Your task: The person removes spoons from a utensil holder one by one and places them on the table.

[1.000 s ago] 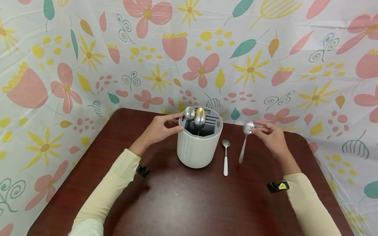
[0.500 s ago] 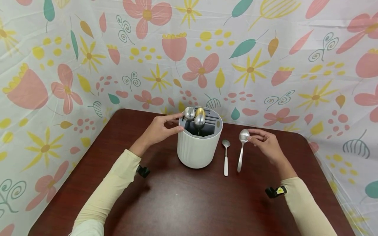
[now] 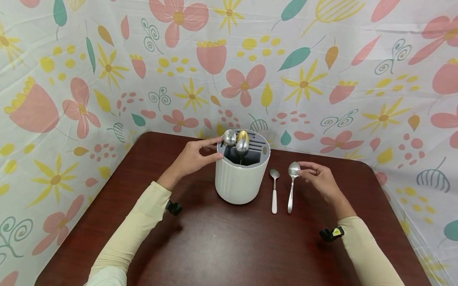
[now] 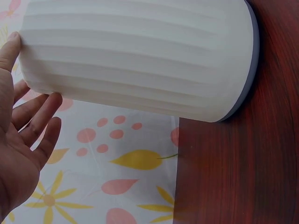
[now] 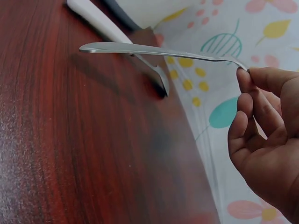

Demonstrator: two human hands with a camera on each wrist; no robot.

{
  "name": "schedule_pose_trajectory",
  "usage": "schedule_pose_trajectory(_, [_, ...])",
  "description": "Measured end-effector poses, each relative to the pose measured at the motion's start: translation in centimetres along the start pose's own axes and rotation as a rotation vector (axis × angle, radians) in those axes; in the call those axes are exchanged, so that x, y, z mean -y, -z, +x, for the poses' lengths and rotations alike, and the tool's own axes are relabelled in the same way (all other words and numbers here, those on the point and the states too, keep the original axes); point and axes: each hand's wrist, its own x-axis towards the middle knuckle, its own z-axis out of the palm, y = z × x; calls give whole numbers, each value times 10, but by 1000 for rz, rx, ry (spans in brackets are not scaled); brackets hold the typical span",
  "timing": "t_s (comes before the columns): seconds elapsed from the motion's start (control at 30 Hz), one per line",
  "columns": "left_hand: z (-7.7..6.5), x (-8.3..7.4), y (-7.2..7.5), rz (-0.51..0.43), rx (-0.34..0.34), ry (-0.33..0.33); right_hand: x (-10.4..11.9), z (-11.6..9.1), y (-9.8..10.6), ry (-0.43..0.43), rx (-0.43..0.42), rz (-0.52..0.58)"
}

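A white ribbed utensil holder (image 3: pixel 240 184) with a grey slotted top stands on the table. Its open compartment has two silver spoons (image 3: pixel 242 147) and a gold spoon (image 3: pixel 243 135), bowls up. My left hand (image 3: pixel 193 157) touches the holder's left side near the rim, thumb and index finger spread. In the left wrist view its other fingers (image 4: pixel 44 114) lie loosely along the wall. My right hand (image 3: pixel 322 180) pinches a silver spoon (image 3: pixel 294 171) by the edge of its bowl, handle toward me. The right wrist view shows this spoon (image 5: pixel 149 50) edge-on above the table.
Between the holder and the held spoon lies a white-handled spoon (image 3: pixel 274 198), bowl away from me. The dark red-brown table (image 3: pixel 214 246) ends at a flower-printed cloth (image 3: pixel 304 115) behind and at both sides.
My right hand has brought the silver spoon toward me and slightly left, lowering it beside the white-handled spoon. The left hand and the holder have stayed in place.
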Motion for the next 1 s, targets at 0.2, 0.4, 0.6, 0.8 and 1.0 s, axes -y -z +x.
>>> schedule_pose_trajectory(0.2, [1, 0, 0, 0, 2, -3, -9, 1, 0, 7, 7, -15])
schedule_pose_trajectory(0.4, [1, 0, 0, 1, 4, -3, -12, 4, -3, -4, 13, -32])
schedule_pose_trajectory(0.6, [0, 0, 0, -4, -2, -2, -19, 7, -8, -19, 1, -27])
schedule_pose_trajectory(0.8, [-1, 0, 0, -8, 1, 1, -26, 10, -13, -23, -11, 28])
schedule_pose_trajectory(1.0, [-1, -2, 0, -3, 4, 4, -30, 12, -16, -41, -12, 90])
